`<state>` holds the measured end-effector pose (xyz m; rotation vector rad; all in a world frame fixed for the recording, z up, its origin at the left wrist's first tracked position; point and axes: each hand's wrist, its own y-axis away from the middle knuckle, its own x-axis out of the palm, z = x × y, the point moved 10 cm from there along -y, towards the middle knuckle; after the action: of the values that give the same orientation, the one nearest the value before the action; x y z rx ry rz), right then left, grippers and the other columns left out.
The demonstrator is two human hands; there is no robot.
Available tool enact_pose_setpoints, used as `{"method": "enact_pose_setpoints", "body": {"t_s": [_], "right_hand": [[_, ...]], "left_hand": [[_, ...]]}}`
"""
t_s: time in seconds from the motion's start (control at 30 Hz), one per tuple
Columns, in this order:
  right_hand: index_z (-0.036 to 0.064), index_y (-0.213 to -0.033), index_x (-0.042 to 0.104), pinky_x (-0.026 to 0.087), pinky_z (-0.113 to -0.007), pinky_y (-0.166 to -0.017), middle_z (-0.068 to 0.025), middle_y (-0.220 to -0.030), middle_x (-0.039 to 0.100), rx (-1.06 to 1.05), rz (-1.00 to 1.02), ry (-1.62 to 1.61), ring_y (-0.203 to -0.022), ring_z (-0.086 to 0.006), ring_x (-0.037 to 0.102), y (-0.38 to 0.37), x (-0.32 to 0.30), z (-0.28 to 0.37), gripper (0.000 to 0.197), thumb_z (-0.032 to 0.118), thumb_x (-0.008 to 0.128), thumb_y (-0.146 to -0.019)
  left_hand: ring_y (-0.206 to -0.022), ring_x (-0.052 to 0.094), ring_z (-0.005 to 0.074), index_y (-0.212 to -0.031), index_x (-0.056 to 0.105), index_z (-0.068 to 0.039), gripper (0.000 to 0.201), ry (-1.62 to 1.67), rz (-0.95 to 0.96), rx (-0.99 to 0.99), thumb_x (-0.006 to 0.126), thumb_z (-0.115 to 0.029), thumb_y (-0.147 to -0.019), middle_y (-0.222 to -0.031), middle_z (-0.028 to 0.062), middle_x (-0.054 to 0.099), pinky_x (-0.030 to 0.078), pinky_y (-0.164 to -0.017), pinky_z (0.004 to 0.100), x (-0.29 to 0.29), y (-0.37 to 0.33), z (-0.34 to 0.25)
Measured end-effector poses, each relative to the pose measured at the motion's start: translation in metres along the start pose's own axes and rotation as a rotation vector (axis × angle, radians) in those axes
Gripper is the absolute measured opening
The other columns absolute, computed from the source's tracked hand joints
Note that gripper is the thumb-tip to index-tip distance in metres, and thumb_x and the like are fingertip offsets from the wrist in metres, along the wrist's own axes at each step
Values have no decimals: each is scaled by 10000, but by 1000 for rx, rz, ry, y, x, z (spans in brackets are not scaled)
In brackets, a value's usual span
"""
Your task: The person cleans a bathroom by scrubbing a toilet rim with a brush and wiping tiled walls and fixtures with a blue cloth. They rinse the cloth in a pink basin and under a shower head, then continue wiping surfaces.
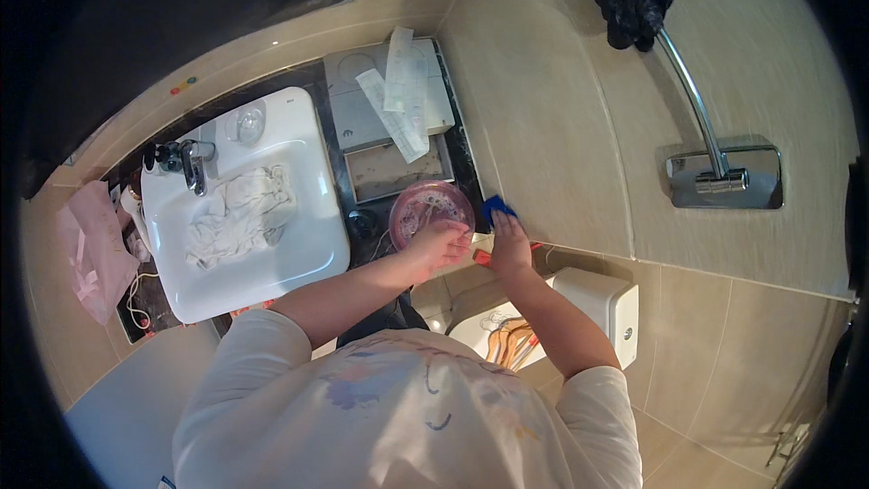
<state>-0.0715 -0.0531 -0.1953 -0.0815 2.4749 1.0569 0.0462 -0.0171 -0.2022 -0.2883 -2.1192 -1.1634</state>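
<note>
My right hand [510, 243] presses a blue cloth [497, 207] against the tiled wall at the counter's right end, its fingers lying over the cloth. My left hand [442, 245] is in front of a round pink basin [396, 216], over its near rim. Its fingers are loosely bent toward the right, and nothing shows in them. Whether it touches the rim cannot be made out. The basin holds what looks like sudsy water, with something pale in it that is too unclear to name.
Left of the basin is a white sink [312, 249] with a wet white cloth [240, 217] under the faucet [193, 167]. Behind the basin are a grey box [353, 91] and crumpled clear packaging [405, 100]. A toilet [593, 294] stands below right; several hangers [512, 341] lie there.
</note>
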Motion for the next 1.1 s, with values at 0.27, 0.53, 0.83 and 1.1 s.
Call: {"method": "enact_pose_setpoints", "body": {"t_s": [0.27, 0.53, 0.83, 1.1], "right_hand": [[47, -1433, 325, 54, -393, -1144, -92, -1558, 136, -24, 30, 16, -1434, -220, 106, -45, -72, -42, 525, 277, 301, -962], [35, -1431, 320, 94, -379, -1137, -87, -1545, 191, 154, -236, -52, -1417, -201, 164, -158, -133, -100, 520, 258, 288, -962], [-46, -1362, 391, 217, -382, -1099, -160, -1480, 298, 23, -125, -310, -1318, -260, 315, -89, -37, 2, 556, 275, 410, -908], [-37, -1364, 394, 192, -387, -1116, -167, -1479, 299, 81, -196, -483, -1353, -272, 289, -83, 12, 29, 545, 266, 392, -911]], "left_hand": [[-867, 586, 149, -1087, 562, -122, 190, 5, -64, 78, 540, -208, -919, -975, 40, 595, 485, -758, 296, -40, 12, -29], [-832, 568, 116, -1114, 560, -75, 207, -104, -19, 108, 473, -197, -971, -940, 26, 592, 480, -777, 279, -54, 48, -56], [-849, 578, 117, -1133, 561, -76, 231, -88, 9, 128, 506, -187, -938, -996, 28, 600, 474, -755, 268, -56, 44, -76], [-851, 578, 115, -1147, 536, -71, 231, -128, -29, 126, 501, -176, -944, -1003, 34, 595, 484, -741, 262, -67, 47, -92]]}}
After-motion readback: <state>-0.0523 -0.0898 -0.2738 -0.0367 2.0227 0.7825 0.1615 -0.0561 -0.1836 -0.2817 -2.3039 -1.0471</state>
